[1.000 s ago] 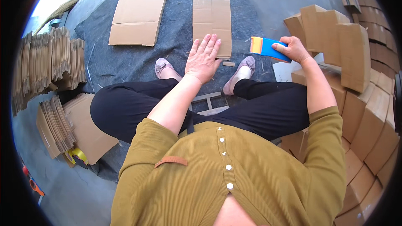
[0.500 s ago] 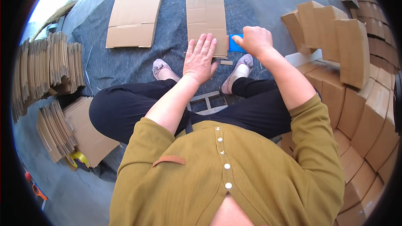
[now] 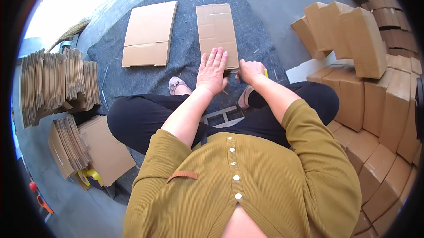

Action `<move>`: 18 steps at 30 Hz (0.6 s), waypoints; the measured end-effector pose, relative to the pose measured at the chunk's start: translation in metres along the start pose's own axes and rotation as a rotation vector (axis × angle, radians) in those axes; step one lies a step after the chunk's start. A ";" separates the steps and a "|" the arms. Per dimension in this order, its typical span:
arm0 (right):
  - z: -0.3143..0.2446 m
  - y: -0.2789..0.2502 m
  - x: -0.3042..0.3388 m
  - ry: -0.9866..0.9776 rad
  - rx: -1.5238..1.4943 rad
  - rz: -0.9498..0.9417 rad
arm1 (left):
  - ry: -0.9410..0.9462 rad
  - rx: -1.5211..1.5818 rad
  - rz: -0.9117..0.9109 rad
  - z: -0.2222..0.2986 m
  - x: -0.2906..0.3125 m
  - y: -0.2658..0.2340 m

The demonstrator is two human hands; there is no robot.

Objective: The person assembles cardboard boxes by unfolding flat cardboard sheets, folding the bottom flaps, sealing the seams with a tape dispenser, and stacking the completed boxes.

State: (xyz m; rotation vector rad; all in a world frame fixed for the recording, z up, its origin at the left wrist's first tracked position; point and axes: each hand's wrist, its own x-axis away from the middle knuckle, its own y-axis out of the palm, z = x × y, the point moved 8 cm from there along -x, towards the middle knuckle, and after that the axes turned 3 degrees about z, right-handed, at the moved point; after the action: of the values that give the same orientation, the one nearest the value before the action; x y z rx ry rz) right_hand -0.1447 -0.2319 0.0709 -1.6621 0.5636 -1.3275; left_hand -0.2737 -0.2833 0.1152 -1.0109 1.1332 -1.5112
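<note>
A long flat folded cardboard box [image 3: 216, 26] lies on the dark mat between my feet. My left hand [image 3: 213, 72] is spread flat on its near end, fingers stretched out and pointing away from me. My right hand [image 3: 252, 71] is closed at the near right corner of that box, wrapped round a hand-held tool [image 3: 266, 73]. Only a yellow bit of the tool and a small reddish piece show past the fingers; the rest is hidden, so its kind cannot be made out.
Another flat carton [image 3: 148, 35] lies left of the first. Bundles of flattened boxes [image 3: 51, 79] stand at the left, with a yellow tape roll [image 3: 90, 176] below. Orange-handled scissors [image 3: 44, 204] lie lower left. Made-up boxes [image 3: 366, 44] are piled on the right.
My right hand, with the blue and orange tool, has moved nearer me to the box's near corner, and the tool's blue body has gone out of sight. My left hand stays on the box.
</note>
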 end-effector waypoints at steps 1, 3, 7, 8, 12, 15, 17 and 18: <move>0.015 -0.009 -0.013 0.042 -0.062 0.044 | 0.013 0.015 0.039 -0.002 -0.006 -0.004; 0.029 -0.030 -0.027 0.043 -0.091 0.155 | 0.027 -0.003 0.059 -0.004 -0.004 -0.009; -0.006 -0.019 -0.018 -0.157 -0.096 0.053 | -0.033 -0.015 0.005 -0.009 0.000 -0.001; -0.002 0.005 -0.025 -0.112 -0.118 0.025 | -0.016 -0.009 -0.007 -0.001 -0.004 -0.004; -0.010 0.044 -0.018 -0.178 0.021 -0.150 | -0.048 -0.010 -0.031 0.006 -0.003 0.002; -0.012 0.024 -0.012 -0.088 -0.013 -0.165 | -0.084 0.001 -0.025 0.009 -0.005 0.005; -0.010 0.000 -0.007 -0.020 -0.070 -0.156 | -0.078 -0.066 0.030 0.009 -0.006 0.007; -0.011 -0.013 -0.003 0.023 -0.144 -0.136 | -0.085 -0.067 0.029 0.007 -0.004 0.010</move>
State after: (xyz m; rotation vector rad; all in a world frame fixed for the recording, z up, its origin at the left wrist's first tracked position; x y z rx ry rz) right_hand -0.1583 -0.2268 0.0804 -1.8312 0.5798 -1.4335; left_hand -0.2640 -0.2815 0.1064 -1.0892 1.1397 -1.4019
